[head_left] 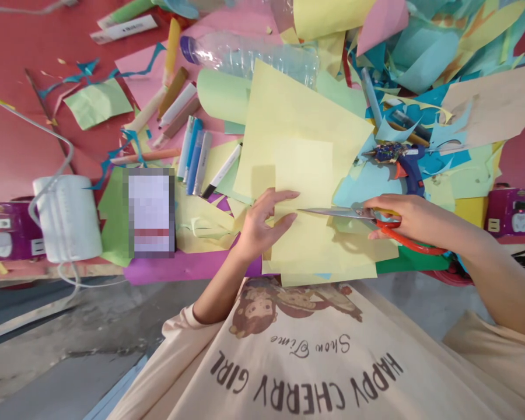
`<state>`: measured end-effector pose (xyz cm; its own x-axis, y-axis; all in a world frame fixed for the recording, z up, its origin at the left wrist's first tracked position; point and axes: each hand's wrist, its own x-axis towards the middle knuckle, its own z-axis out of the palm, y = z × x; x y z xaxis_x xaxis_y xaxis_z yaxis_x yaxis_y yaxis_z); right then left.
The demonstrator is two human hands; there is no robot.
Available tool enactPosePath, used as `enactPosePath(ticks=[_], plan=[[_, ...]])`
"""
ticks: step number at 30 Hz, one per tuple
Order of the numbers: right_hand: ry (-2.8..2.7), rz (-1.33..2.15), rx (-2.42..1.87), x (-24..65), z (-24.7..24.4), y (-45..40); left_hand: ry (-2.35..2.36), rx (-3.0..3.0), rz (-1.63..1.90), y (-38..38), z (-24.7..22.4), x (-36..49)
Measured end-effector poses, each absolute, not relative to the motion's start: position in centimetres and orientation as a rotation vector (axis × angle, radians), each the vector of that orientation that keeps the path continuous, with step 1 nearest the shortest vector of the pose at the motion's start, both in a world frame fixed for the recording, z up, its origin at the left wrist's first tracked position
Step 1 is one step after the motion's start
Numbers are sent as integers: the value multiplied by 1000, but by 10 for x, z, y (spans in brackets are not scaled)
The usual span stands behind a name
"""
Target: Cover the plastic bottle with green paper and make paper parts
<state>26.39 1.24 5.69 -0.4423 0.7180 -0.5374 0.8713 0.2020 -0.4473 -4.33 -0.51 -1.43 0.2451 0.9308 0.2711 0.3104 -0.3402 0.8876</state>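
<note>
A pale yellow paper piece [304, 169] lies over larger yellow sheets at the table's front edge. My left hand [269, 220] rests at its left side, thumb and forefinger apart, with nothing visible between them. From the right, my right hand [405, 216] holds scissors [387, 223] with red and yellow handles. Their blades look closed and point left over the paper, the tip just short of my left fingers. A large yellow sheet [297, 105] spreads behind the piece.
A blue glue gun [409, 163] lies behind my right hand. Markers [195, 154], a phone [151, 213] and a white device [67, 219] are on the left. A plastic bottle [254, 55] lies at the back. Colored scraps cover the back right.
</note>
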Motion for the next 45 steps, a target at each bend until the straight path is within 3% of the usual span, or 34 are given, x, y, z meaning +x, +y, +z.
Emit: enactPosePath(ticks=[45], plan=[[2145,-1100,1500,250,63,17,1153,1707,981,-4,-4,-31]])
